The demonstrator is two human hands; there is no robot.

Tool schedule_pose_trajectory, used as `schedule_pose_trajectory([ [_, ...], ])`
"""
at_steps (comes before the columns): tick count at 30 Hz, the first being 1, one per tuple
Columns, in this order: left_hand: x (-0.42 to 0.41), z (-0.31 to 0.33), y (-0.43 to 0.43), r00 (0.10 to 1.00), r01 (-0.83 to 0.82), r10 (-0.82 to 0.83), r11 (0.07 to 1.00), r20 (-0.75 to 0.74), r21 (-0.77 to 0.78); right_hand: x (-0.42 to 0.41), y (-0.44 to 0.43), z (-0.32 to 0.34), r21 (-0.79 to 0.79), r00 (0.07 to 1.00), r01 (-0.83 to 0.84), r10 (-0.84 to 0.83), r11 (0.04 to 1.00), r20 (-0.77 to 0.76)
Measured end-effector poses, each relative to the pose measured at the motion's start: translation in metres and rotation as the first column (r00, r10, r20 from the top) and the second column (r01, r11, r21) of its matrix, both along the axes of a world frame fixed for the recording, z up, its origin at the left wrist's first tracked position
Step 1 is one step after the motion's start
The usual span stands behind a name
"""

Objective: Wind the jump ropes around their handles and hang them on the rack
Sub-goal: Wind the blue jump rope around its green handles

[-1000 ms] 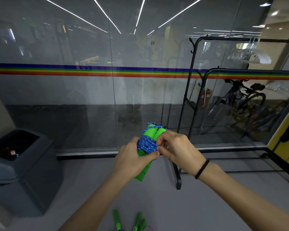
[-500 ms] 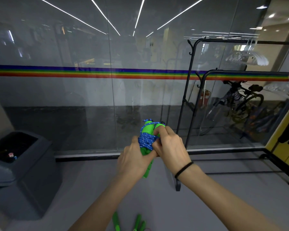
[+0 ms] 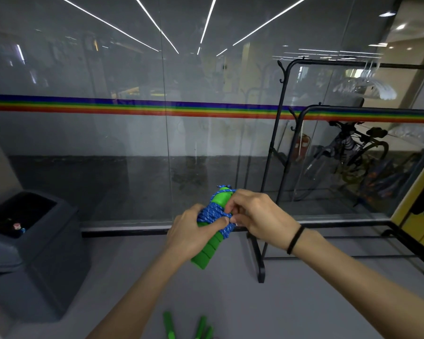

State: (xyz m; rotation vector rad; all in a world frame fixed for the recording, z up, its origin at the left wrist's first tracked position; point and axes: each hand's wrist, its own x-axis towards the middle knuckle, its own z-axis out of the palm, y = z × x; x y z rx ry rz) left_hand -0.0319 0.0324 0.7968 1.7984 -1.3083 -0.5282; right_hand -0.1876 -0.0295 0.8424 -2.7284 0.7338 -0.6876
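Observation:
I hold a jump rope bundle in front of me: two green handles with blue speckled rope wound round their upper half. My left hand grips the bundle from the left, thumb pressed across the coils. My right hand pinches the rope at the right side of the coils, fingers curled. A black clothes rack stands to the right, just beyond my right hand. More green handles lie on the floor at the bottom edge.
A dark grey bin stands at the left. A glass wall with a rainbow stripe closes off the front; a bicycle stands behind it. Clear hangers hang on the rack's top bar. The rack's feet rest on grey floor.
The bundle has tilted, its lower end now showing below my left hand. My right hand has shifted from the handle tops to the right side of the coils.

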Motion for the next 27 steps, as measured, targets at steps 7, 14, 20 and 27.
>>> schedule_pose_trajectory([
  [7, 0.0, -0.006, 0.001, 0.988, 0.088, -0.083, 0.996, -0.131, 0.033, 0.001, 0.009, 0.004, -0.22, 0.906, -0.017, -0.079, 0.975, -0.417],
  [14, -0.004, -0.009, 0.003, 0.87, 0.051, -0.041, 0.999, -0.491, 0.008, 0.013, 0.02, -0.008, -0.281, 0.952, 0.117, -0.188, 0.953, -0.241],
  [20, -0.001, -0.008, 0.002, 0.863, 0.02, -0.011, 1.0, -0.506, 0.012, 0.014, 0.011, -0.009, 0.166, 0.971, 0.208, -0.224, 0.964, 0.083],
  [27, -0.006, -0.004, -0.004, 0.852, 0.039, -0.051, 0.999, -0.521, -0.033, 0.014, 0.001, -0.011, 0.314, 0.904, 0.242, -0.331, 0.918, 0.27],
])
